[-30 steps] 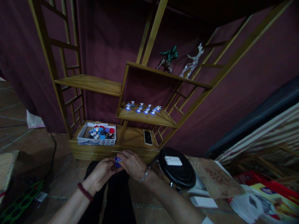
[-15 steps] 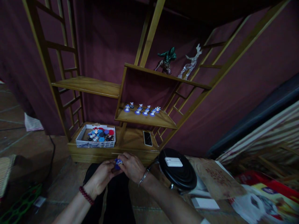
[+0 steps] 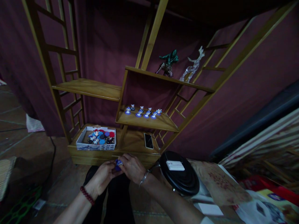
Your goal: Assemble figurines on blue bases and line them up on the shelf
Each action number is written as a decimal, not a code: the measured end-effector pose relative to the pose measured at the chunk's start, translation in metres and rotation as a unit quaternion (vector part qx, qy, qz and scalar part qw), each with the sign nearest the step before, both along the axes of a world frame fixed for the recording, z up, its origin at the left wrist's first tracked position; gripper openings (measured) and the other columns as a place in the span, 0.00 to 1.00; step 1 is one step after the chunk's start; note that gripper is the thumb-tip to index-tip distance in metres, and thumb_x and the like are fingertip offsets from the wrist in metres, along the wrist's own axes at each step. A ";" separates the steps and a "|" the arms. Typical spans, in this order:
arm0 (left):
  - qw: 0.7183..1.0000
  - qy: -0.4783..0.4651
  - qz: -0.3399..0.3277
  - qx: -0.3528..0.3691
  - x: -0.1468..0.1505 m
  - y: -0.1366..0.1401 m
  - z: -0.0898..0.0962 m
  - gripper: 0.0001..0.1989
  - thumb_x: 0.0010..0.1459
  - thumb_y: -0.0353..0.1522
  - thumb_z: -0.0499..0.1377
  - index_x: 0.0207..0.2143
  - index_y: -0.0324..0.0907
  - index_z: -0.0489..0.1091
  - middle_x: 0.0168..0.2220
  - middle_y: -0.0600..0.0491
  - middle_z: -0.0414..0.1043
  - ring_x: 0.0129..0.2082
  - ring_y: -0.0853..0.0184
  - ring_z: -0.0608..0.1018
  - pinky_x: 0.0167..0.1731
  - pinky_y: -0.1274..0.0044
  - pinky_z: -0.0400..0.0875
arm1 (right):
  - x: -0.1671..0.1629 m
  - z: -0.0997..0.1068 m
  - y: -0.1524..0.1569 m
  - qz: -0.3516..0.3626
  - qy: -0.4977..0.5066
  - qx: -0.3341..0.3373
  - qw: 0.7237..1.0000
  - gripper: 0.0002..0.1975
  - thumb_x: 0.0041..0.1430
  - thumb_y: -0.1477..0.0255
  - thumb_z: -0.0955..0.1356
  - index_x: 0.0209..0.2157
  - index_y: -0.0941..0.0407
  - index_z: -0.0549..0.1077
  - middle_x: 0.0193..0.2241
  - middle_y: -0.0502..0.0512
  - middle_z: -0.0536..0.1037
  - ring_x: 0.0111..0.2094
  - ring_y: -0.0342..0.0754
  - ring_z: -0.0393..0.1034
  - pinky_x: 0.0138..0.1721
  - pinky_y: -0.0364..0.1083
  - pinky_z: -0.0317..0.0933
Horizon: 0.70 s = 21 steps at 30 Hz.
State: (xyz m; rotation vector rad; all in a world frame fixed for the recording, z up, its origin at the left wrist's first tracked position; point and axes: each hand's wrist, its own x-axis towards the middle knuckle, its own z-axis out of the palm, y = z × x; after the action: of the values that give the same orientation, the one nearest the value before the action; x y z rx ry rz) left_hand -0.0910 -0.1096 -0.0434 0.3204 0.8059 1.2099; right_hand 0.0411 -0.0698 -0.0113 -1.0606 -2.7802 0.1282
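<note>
Between my two hands, above my knees, is a small figurine (image 3: pixel 119 163) with blue-purple colouring, partly hidden by fingers. My left hand (image 3: pixel 105 175) grips it from the left, fingers closed round its lower side. From the right, my right hand (image 3: pixel 132 167) pinches its upper part. Several similar figurines (image 3: pixel 147 114) on purple bases stand in rows on the middle shelf (image 3: pixel 149 123). Lower left, a shallow cardboard box (image 3: pixel 95 146) holds a jumble of figurines and round red, blue and purple bases (image 3: pixel 102 141).
A phone (image 3: pixel 148 141) lies on the lowest shelf. Above stand a green hooded statue (image 3: pixel 168 63) and a clear deer ornament (image 3: pixel 193 66). At right, a black stool (image 3: pixel 181 177) carries a white object (image 3: pixel 175 165). Plastic bags (image 3: pixel 254 210) lie at the lower right.
The camera view has shifted slightly, so the shelves appear a little lower. Both hands remain on the figurine in nearly the same pose.
</note>
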 end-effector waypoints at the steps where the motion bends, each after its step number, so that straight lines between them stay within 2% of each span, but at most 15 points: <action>1: 1.000 0.002 0.000 0.004 0.000 0.002 -0.001 0.10 0.46 0.17 0.52 0.22 0.34 0.70 0.25 0.50 0.72 0.28 0.68 0.74 0.40 0.67 0.68 | -0.001 -0.001 0.001 -0.013 0.004 -0.007 1.000 0.07 0.55 0.74 0.60 0.36 0.56 0.66 0.33 0.53 0.71 0.35 0.44 0.66 0.36 0.41 0.59; 9: 0.999 0.024 -0.020 0.017 0.002 0.013 -0.003 0.09 0.48 0.19 0.52 0.25 0.34 0.70 0.29 0.48 0.73 0.31 0.66 0.75 0.40 0.69 0.68 | -0.005 -0.005 0.006 -0.117 0.047 -0.042 0.991 0.08 0.53 0.73 0.61 0.35 0.55 0.69 0.33 0.52 0.73 0.34 0.44 0.68 0.36 0.39 0.57; 17: 0.999 0.033 -0.006 0.000 0.002 0.020 0.005 0.09 0.51 0.20 0.51 0.24 0.33 0.69 0.28 0.47 0.73 0.30 0.66 0.75 0.39 0.69 0.69 | -0.006 -0.005 0.019 -0.145 0.092 -0.082 0.982 0.08 0.50 0.73 0.62 0.32 0.54 0.71 0.29 0.51 0.76 0.31 0.43 0.69 0.32 0.38 0.56; 21: 1.000 0.026 -0.007 -0.008 0.001 0.025 0.000 0.08 0.51 0.21 0.51 0.25 0.33 0.69 0.26 0.48 0.73 0.28 0.68 0.75 0.38 0.68 0.69 | -0.006 -0.009 0.023 -0.158 0.099 -0.099 0.977 0.08 0.49 0.73 0.63 0.32 0.54 0.71 0.29 0.50 0.76 0.31 0.43 0.70 0.31 0.38 0.55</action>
State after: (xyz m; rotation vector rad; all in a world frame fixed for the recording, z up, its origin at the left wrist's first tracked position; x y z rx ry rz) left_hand -0.0901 -0.0847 -0.0430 0.3447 0.8565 1.1855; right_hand 0.0348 -0.0468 -0.0207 -1.4367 -2.4245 0.4513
